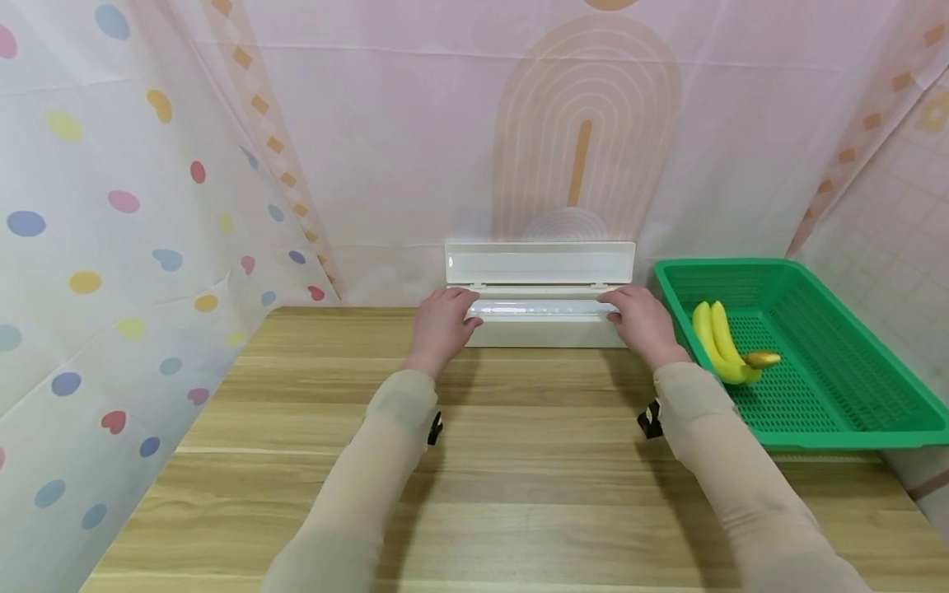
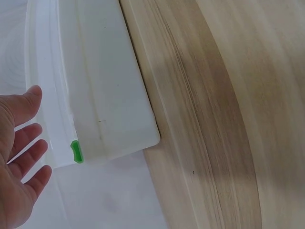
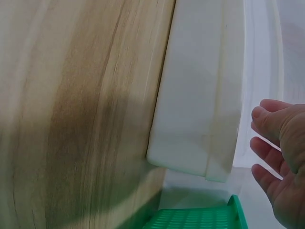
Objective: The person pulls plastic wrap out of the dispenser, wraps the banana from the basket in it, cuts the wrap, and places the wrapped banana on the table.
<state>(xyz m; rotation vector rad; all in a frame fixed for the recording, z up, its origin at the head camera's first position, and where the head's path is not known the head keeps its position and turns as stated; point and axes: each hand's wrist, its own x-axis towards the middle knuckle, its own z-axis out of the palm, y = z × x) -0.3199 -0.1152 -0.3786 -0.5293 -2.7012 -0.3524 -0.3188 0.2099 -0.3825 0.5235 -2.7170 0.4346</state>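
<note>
A long white cling film dispenser box (image 1: 544,333) lies against the back wall, its lid (image 1: 539,263) raised. Inside, a shiny clear roll (image 1: 541,308) stretches along the box's length. My left hand (image 1: 442,323) is at the roll's left end. In the left wrist view, the fingers (image 2: 29,164) are spread and loosely bent, with nothing visible between them. At the right end is my right hand (image 1: 643,319). Its loosely bent fingers (image 3: 267,155) also show nothing between them in the right wrist view. A small green piece (image 2: 76,151) sits on the box's edge near the left hand.
On the right, a green plastic basket (image 1: 853,440) stands beside the right forearm, with bananas (image 1: 722,346) in it. Wood-grain tabletop (image 1: 534,478) stretches before the box. Patterned cloth (image 1: 400,148) hangs behind and along the sides.
</note>
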